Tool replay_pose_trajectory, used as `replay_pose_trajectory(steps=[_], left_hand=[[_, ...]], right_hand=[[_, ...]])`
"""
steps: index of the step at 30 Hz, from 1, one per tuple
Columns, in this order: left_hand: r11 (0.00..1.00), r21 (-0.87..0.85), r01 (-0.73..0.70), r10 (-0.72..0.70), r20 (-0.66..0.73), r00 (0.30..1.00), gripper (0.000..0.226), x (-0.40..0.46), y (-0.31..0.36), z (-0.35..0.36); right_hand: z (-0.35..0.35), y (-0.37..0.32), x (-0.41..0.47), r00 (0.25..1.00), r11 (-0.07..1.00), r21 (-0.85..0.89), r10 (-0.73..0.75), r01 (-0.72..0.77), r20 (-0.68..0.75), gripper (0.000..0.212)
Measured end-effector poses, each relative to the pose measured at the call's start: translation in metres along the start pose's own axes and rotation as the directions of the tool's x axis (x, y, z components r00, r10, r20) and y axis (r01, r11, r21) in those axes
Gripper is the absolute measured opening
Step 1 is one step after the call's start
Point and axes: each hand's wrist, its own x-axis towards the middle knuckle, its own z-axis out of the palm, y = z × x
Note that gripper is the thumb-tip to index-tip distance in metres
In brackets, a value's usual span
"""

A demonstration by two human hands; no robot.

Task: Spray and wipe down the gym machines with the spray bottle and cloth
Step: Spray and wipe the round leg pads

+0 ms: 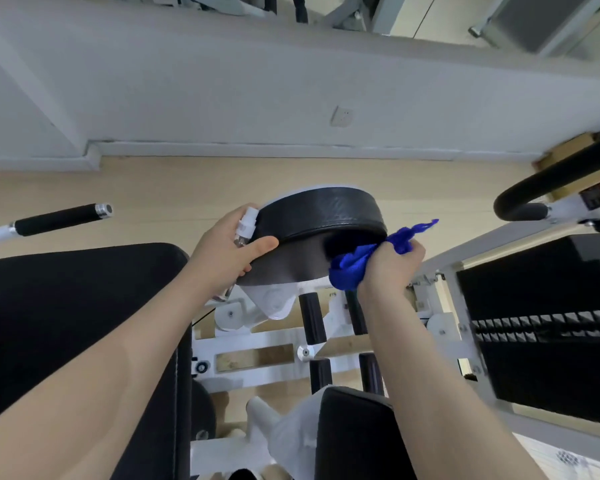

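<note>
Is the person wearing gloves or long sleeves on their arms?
No. The left hand and the right hand are both bare, with no gloves. Both forearms are uncovered as far as the picture shows, so no sleeves are in view. I see no watch, ring or bracelet either.

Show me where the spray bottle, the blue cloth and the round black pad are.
spray bottle (247,220), head view, white nozzle.
blue cloth (352,268), head view, bunched middle.
round black pad (323,211), head view, side wall.
</note>
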Motion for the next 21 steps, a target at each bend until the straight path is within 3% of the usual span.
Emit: replay_pose_trajectory(steps=[2,4,6,9,10,13,14,18,21], left_hand=[[1.000,0.021,0.016,-0.016,-0.001,1.000,0.031,-0.003,0.000,-0.003],[0.999,0.043,0.026,-0.026,0.001,1.000,0.029,-0.004,-0.001,-0.005],[0.997,0.067,0.027,-0.028,0.006,1.000,0.029,-0.006,-0.002,-0.004],[0.996,0.077,0.038,-0.037,-0.011,0.999,0.030,-0.007,-0.002,-0.001],[0.994,0.097,0.048,-0.046,-0.018,0.999,0.033,-0.007,-0.001,-0.001],[0.978,0.193,0.076,-0.067,-0.051,0.996,0.049,-0.006,0.004,0.001],[0.970,0.231,0.077,-0.066,-0.056,0.996,0.054,-0.006,0.006,0.003],[0.937,0.347,-0.045,0.058,-0.028,0.998,0.059,-0.011,0.020,0.013],[0.873,0.448,-0.195,0.252,-0.070,0.965,0.049,-0.017,0.040,0.021]], right_hand=[[-0.005,-0.019,-0.013,0.959,0.944,-0.170,-0.275,0.283,0.069,0.030],[-0.009,-0.028,-0.027,0.871,0.816,-0.310,-0.437,0.488,0.223,0.031],[-0.011,-0.038,-0.048,0.775,0.685,-0.368,-0.518,0.629,0.362,0.034],[-0.017,-0.043,-0.056,0.574,0.439,-0.373,-0.569,0.818,0.589,0.039],[-0.021,-0.045,-0.050,0.574,0.422,-0.392,-0.539,0.818,0.616,0.041],[-0.032,-0.055,-0.016,0.736,0.510,-0.542,-0.348,0.668,0.580,0.048],[-0.035,-0.056,-0.008,0.758,0.516,-0.571,-0.297,0.639,0.580,0.050],[-0.039,-0.048,-0.006,0.765,0.534,-0.564,-0.301,0.630,0.570,0.051],[-0.041,-0.039,-0.006,0.777,0.564,-0.549,-0.326,0.617,0.539,0.050]])
